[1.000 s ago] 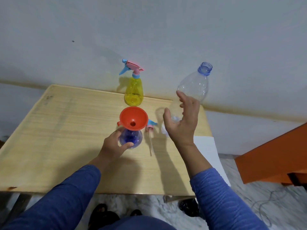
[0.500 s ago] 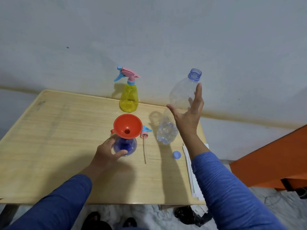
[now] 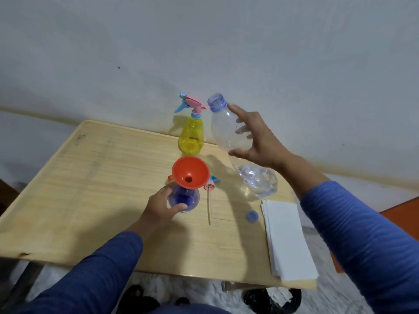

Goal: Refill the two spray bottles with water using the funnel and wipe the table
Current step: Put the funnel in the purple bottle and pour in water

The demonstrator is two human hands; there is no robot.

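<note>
My left hand (image 3: 162,205) grips the round blue spray bottle (image 3: 184,198), which stands on the wooden table (image 3: 90,189) with its top off. An orange funnel (image 3: 190,169) sits in its neck. The bottle's pink and blue sprayer head (image 3: 209,186) lies just right of it, its long tube pointing toward me. A yellow spray bottle (image 3: 191,137) with its sprayer on stands at the back edge. My right hand (image 3: 260,146) wraps around a clear water bottle (image 3: 226,130). This uncapped bottle leans left, with a little water in its base.
A small blue cap (image 3: 252,216) lies on the table near a stack of white paper towels (image 3: 288,236) at the right edge. A grey wall runs directly behind the table. An orange piece of furniture (image 3: 403,214) sits at the right.
My right hand has closed around the water bottle again, and the bottle now tilts left toward the funnel. My left hand stays on the blue bottle. The camera has shifted.
</note>
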